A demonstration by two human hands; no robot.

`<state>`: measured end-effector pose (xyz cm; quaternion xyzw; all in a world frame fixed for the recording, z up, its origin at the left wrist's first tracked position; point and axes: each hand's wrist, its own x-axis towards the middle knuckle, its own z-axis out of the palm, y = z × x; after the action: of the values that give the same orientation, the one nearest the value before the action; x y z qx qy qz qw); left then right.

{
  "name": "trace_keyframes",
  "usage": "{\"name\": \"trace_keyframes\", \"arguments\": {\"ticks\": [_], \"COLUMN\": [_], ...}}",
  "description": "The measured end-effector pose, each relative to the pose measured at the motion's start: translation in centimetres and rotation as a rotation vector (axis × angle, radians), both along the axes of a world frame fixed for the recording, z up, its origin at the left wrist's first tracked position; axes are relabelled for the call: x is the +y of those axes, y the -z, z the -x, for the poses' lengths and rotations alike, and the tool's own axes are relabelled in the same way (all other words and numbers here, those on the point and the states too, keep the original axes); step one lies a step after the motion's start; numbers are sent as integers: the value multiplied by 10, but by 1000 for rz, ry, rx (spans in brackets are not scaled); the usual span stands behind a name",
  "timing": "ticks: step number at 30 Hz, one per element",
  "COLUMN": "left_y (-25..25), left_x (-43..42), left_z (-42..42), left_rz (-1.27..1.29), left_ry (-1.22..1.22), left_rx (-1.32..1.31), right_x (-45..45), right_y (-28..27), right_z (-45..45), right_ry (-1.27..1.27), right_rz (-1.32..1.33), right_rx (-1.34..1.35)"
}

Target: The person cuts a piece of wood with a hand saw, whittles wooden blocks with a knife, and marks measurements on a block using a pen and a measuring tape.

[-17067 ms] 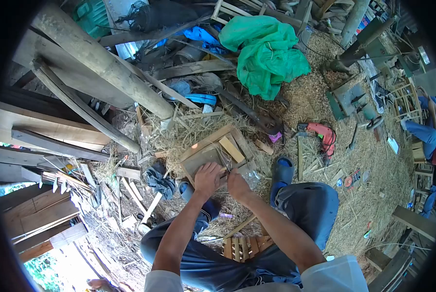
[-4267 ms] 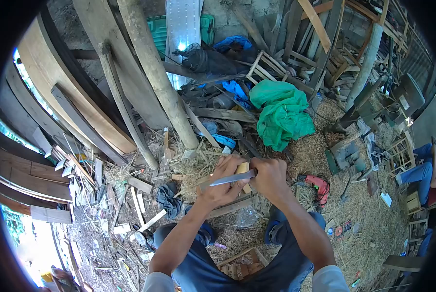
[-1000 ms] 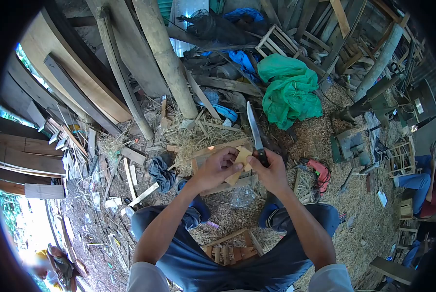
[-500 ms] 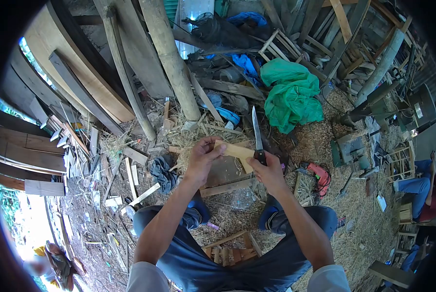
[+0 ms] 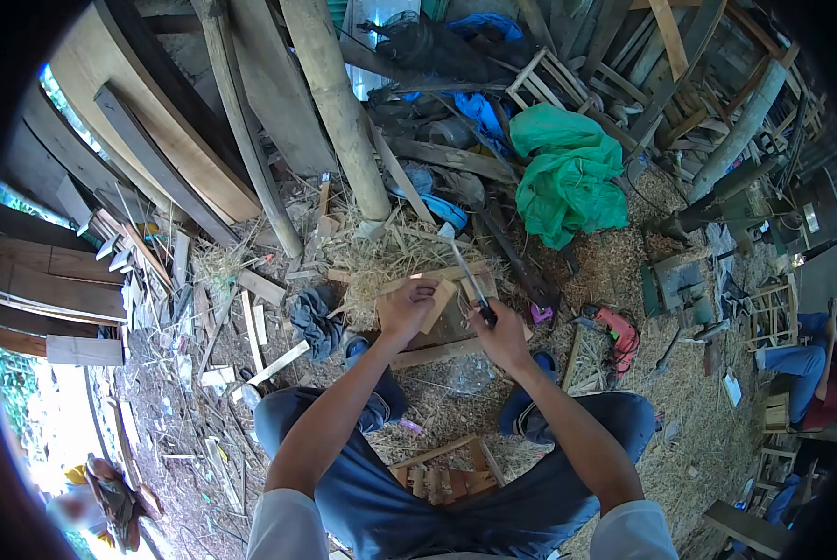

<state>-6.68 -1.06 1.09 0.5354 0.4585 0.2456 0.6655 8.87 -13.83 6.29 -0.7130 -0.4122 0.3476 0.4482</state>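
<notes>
My left hand (image 5: pixel 407 314) is closed around a small pale piece of wood (image 5: pixel 440 304), which sticks out tilted to the right of the fingers. In my right hand (image 5: pixel 502 338) is a knife (image 5: pixel 471 276); the fist wraps its black handle, and the narrow blade points up and slightly left. Blade and wood are close together, with a small gap visible between them. Below both hands lies a wooden board (image 5: pixel 437 353) on the ground between my feet. Another pale wood piece (image 5: pixel 483 286) shows behind the blade, partly covered.
A red power drill (image 5: pixel 618 338) lies on the right, and a green plastic sheet (image 5: pixel 568 177) is heaped beyond the hands. Dark cloth (image 5: pixel 316 323) sits left of the board. A small wooden frame (image 5: pixel 448 471) rests between my legs. Planks (image 5: pixel 157 121) lean at left. Other people are at the far right.
The wood piece in my left hand has turned from nearly level to steeply tilted. My right hand has moved slightly left and down, and the knife now leans left, its tip lower.
</notes>
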Motion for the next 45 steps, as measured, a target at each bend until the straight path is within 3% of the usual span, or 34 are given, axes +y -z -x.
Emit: {"name": "trace_keyframes", "arguments": {"ticks": [1, 2, 4, 8, 10, 13, 20, 29, 35, 42, 44, 45], "left_y": [5, 10, 9, 7, 8, 10, 14, -5, -7, -31, -49, -57], "left_x": [-3, -3, -6, -8, -13, -15, -11, -17, -22, -28, -39, -48], "left_z": [3, 5, 7, 11, 16, 20, 22, 22, 15, -8, -21, -31], "left_rz": [-169, -165, -300, -394, -859, -859, -930, -909, -1020, -961, -1009, -1028], "left_ry": [86, 83, 299, 321, 321, 500, 596, 536, 731, 744, 726, 707], "left_rx": [84, 86, 245, 355, 604, 763, 703, 729, 779, 807, 772, 625], "right_x": [1, 2, 0, -5, -7, -10, -9, 12, 9, -1, -15, -27], "right_y": [-5, -9, 5, 20, 32, 44, 42, 46, 58, -11, -58, -92], "right_z": [-4, -6, -7, -7, -9, -14, -20, -15, -14, -43, -79, -99], "right_ry": [9, 19, 24, 54, 38, 10, -85, -152, -204, 8, -147, -182], "right_rz": [82, 161, 147, 128, 141, 89, 121, 108, 175, 211, 191, 136], "right_rx": [-73, -147, -185, -228, -229, -317, -602, -740, -693, -705, -550, -403]}}
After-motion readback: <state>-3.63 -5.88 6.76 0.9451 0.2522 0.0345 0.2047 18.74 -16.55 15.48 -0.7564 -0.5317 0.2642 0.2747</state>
